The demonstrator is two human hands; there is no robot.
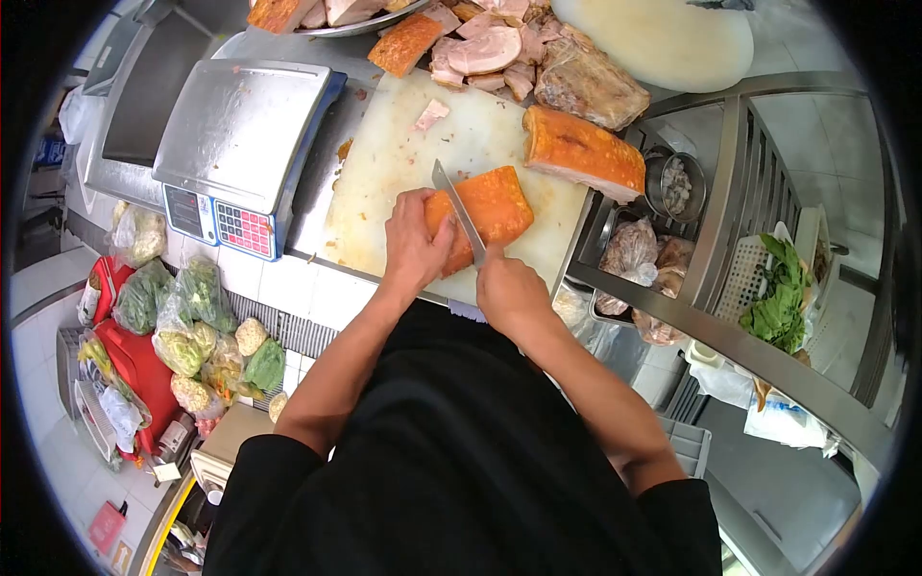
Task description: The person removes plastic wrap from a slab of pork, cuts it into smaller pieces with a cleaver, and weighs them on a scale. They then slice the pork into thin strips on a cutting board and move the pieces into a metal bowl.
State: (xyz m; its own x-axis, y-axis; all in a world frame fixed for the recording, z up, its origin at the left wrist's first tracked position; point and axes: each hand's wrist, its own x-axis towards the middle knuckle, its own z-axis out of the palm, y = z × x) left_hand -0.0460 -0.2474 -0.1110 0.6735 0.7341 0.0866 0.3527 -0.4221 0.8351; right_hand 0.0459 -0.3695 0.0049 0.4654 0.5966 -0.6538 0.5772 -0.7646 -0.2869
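A slab of roast pork belly (499,204) with orange, crackled skin lies on the pale cutting board (384,182). Bent fingers of my left hand (419,240) press on the slab's left end and hold it. In my right hand (514,292), closed round the handle, is a knife (459,209); its blade crosses the pork just right of my left fingers, tip pointing away from me. A second roast pork piece (584,154) rests at the board's right edge. A small meat scrap (431,114) sits farther up the board.
A digital scale (245,130) stands left of the board. Behind the board are piled pork slices (485,50) and a round white board (663,38). At right, a metal rack (740,163) holds a bowl (675,184) and bagged food. Bagged vegetables (197,298) lie lower left.
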